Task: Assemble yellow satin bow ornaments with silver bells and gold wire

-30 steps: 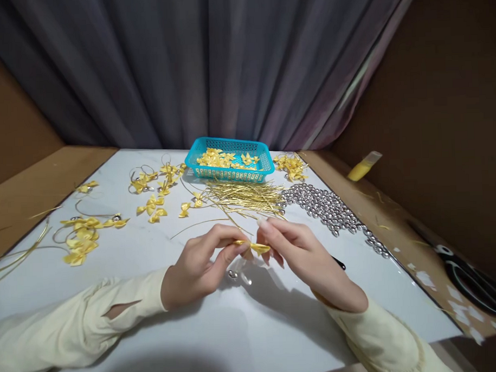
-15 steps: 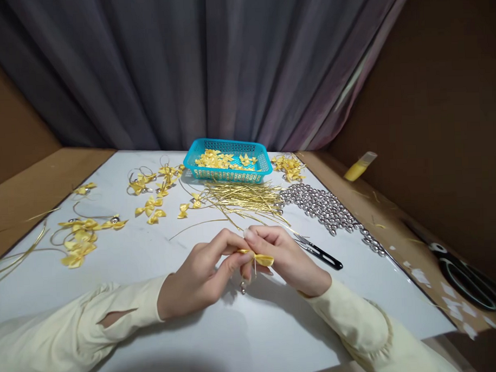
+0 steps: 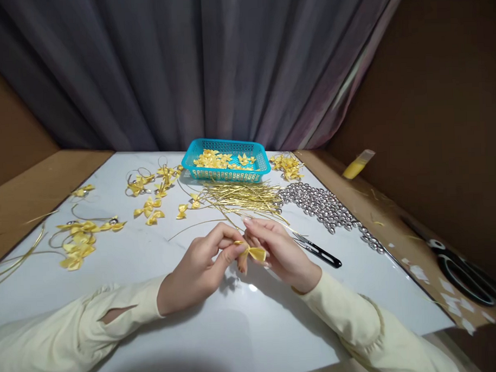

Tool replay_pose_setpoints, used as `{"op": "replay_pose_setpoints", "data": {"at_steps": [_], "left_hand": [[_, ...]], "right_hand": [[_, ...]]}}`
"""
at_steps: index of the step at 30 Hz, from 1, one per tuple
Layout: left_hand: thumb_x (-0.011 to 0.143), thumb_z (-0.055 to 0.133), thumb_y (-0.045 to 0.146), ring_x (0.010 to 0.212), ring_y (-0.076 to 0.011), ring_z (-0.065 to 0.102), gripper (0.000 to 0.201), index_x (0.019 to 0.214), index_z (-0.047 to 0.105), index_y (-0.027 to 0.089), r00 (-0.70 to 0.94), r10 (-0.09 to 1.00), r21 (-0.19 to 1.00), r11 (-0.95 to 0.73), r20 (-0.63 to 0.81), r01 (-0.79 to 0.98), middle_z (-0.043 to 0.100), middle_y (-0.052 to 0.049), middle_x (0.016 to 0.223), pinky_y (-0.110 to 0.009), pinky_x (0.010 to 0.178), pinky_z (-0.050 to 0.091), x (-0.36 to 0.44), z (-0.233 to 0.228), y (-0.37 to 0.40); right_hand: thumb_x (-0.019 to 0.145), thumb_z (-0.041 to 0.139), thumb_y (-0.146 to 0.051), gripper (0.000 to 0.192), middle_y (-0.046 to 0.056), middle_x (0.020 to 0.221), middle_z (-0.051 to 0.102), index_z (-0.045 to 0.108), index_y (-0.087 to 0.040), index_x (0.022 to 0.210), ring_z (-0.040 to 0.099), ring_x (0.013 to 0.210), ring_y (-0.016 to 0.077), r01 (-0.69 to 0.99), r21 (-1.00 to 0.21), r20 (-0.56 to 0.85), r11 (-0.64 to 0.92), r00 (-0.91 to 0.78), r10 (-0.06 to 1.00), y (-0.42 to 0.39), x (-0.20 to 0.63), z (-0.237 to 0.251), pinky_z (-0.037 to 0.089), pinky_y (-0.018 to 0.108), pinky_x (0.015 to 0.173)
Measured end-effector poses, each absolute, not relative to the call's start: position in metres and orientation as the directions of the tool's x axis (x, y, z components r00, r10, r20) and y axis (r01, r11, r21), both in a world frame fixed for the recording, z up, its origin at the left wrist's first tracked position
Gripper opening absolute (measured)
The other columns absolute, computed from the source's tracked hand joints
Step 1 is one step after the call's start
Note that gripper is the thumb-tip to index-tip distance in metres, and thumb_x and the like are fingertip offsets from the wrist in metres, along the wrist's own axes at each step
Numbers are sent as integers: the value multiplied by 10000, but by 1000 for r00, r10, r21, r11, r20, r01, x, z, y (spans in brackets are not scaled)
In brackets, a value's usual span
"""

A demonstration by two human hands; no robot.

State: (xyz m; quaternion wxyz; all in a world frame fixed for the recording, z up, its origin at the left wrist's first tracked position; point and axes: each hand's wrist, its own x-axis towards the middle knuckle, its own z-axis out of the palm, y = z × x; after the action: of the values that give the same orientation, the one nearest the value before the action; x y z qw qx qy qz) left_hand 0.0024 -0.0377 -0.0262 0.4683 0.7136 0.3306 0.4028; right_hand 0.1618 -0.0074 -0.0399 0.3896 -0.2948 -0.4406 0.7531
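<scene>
Both of my hands meet over the middle of the white table (image 3: 163, 319) and pinch one small yellow ribbon bow (image 3: 254, 253). My left hand (image 3: 198, 269) grips the bow's left end with thumb and fingers. On the other side, my right hand (image 3: 280, 252) holds the bow's right loop. A thin gold cord runs through the bow between the fingers. Black thread snips (image 3: 317, 250) lie on the table just right of my right hand.
A turquoise basket (image 3: 226, 159) of yellow bows stands at the back. In front of it lie a bundle of gold cords (image 3: 244, 197) and a heap of silver bells (image 3: 325, 205). Finished bows (image 3: 81, 238) are scattered left. Large black scissors (image 3: 462, 268) and a yellow bottle (image 3: 357, 165) lie right.
My right hand drew back toward my left, uncovering the black snips. The small bell that hung below the bow is no longer visible. Both hands keep their grip on the bow.
</scene>
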Motion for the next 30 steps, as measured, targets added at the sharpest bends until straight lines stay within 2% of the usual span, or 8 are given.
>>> {"op": "replay_pose_setpoints", "data": {"at_steps": [5,9,13,18,20,23,26,30], "left_hand": [[907,431,213,614,-105,588,68,859,446,168,427,872,949,-303,238,90,593,14,638,-212,589,450,4,-25,-39],[906,432,221,616,-112,586,77,858,454,165,423,873,948,-305,242,88,595,10,643,-220,583,446,5,-24,-39],[907,424,211,624,-118,587,82,873,470,152,431,861,941,-330,269,72,600,0,649,-237,613,463,6,-23,-38],[906,426,197,626,-115,599,75,871,473,149,423,866,943,-325,266,72,617,-5,655,-233,621,475,5,-25,-36],[906,420,182,623,-108,603,68,866,468,155,429,861,937,-339,273,84,626,-2,661,-220,613,472,4,-25,-38],[903,405,136,624,-88,610,74,871,467,162,473,821,900,-420,320,120,647,3,688,-190,607,460,3,-23,-42],[898,409,116,613,-78,610,86,872,476,165,485,803,861,-478,347,176,660,10,699,-180,602,451,3,-20,-46],[906,417,155,613,-91,613,71,878,481,171,468,828,870,-445,310,211,671,13,702,-201,587,449,3,-20,-47]], "right_hand": [[816,436,-602,539,-83,325,316,452,-164,501,240,267,42,-324,-785,-194,-528,-681,706,-8,160,-43,201,148,259],[813,490,-553,520,-75,333,367,583,-107,563,180,281,17,-346,-769,-136,-538,-733,667,-10,160,-43,217,135,268],[810,580,-366,281,-63,389,434,623,-122,677,244,329,23,-386,-768,-115,-511,-702,703,-13,160,-41,199,116,300],[797,601,-300,205,-97,353,263,614,-129,684,305,351,42,-451,-726,-140,-519,-643,753,-15,156,-42,163,114,311],[770,630,-298,257,-98,347,241,562,-132,586,302,342,44,-471,-706,-157,-529,-624,765,-13,156,-42,170,126,310],[759,642,-297,416,-98,358,233,403,-152,451,228,333,29,-502,-691,-173,-520,-583,794,-6,161,-39,217,141,327],[769,632,-278,438,-97,359,209,363,-159,444,177,356,36,-533,-696,-179,-482,-521,835,6,170,-37,192,136,321],[761,639,-274,441,-97,354,204,353,-164,444,134,362,42,-550,-696,-184,-461,-485,855,18,178,-37,181,141,313]]}}
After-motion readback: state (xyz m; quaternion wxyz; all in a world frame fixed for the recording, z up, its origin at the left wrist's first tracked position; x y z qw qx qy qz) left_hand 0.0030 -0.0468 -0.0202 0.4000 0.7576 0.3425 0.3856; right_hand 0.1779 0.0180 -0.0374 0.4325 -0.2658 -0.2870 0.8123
